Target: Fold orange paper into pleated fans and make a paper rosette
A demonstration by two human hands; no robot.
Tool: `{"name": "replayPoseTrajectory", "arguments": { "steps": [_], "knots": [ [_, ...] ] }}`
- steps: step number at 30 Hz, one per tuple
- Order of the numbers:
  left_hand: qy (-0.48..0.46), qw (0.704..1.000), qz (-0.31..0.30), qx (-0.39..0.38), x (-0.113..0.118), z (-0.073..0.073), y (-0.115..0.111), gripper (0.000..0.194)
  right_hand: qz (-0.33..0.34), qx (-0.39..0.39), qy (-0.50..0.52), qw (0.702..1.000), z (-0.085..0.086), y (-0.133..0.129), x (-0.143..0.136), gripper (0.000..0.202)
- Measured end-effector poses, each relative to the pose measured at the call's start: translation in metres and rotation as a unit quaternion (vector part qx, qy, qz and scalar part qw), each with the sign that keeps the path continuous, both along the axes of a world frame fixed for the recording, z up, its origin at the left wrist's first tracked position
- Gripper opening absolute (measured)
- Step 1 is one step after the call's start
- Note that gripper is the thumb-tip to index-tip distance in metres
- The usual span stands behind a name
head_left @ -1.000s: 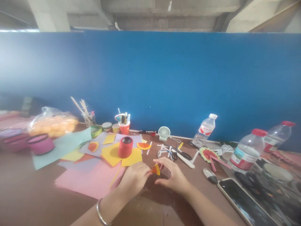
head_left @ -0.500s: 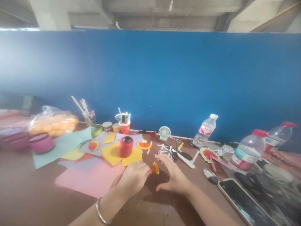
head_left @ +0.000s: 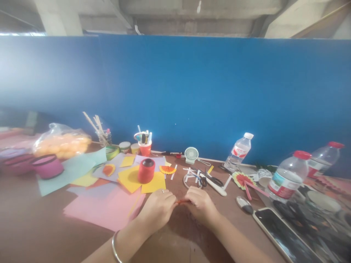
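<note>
Paper (head_left: pixel 181 201): orange-red, visible as a narrow, nearly level strip pinched between left hand (head_left: pixel 160 206) and right hand (head_left: pixel 201 205), both ends hidden.

Slender orange paper piece (head_left: pixel 181 201): matt. Flat pink paper sheets (head_left: pixel 104 208): matt, smooth. Round silver-coloured metal bangle (head_left: pixel 113 246): polished. Clear plastic white-capped bottle (head_left: pixel 238 152): glossy, transparent. Rectangular black-screened phone (head_left: pixel 282 232): glossy, glass-like face. Flat brown desk (head_left: pixel 41 226): smooth, faintly shiny. Upright blue partition (head_left: pixel 175 84): smooth, with a soft sheen.
</note>
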State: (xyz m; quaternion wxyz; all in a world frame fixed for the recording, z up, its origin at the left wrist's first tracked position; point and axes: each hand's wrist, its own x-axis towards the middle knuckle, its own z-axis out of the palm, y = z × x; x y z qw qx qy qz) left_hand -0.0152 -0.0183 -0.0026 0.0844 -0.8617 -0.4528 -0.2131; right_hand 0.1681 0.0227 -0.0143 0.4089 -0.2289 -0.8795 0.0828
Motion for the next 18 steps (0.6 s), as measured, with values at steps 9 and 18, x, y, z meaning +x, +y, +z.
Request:
{"name": "replayPoseTrajectory", "arguments": {
  "steps": [9, 18],
  "knots": [
    [-0.244, 0.933, -0.007, -0.263, 0.002, 0.008, 0.003, 0.011, 0.025, -0.106, -0.026, 0.994, 0.000, -0.003, 0.003, 0.021],
    [-0.483, 0.786, 0.054, -0.381, -0.001, -0.010, 0.018, 0.021, -0.200, -0.074, -0.051, 0.976, 0.003, 0.026, 0.029, 0.029]
  ]
}}
